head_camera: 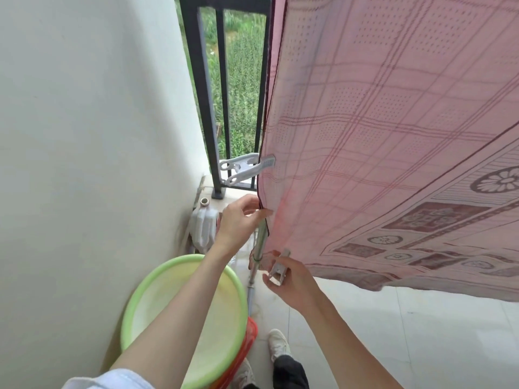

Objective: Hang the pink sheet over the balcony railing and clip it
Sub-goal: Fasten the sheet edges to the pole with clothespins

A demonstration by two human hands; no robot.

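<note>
One pink sheet (393,136), two clips (247,169) (279,269), one basin (182,304)

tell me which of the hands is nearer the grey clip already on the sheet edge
Left. The left hand pinches the pink sheet edge just below the grey clip; the right hand is lower, holding a second clip.

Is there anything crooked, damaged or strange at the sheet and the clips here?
Nothing looks damaged or spilled. The pink sheet hangs down, with one grey clip already on its edge at the railing. The right hand holds a second clip, not yet attached.
</note>
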